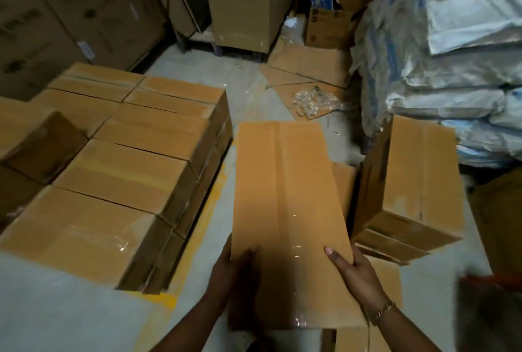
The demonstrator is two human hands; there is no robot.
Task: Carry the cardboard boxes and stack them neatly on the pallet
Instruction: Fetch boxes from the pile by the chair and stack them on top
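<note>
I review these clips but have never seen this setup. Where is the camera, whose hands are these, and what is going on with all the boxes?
The one picture comes from a camera worn on a person's head, looking forward and down. No machine is involved. The left hand and right hand grip the near end of a long cardboard box, carried above a concrete floor. To the left sits the stack of boxes already laid in rows. To the right, another box leans tilted beside piled white sacks.

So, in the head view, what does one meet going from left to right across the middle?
Stacked boxes → held box → tilted box → white sacks.
</note>
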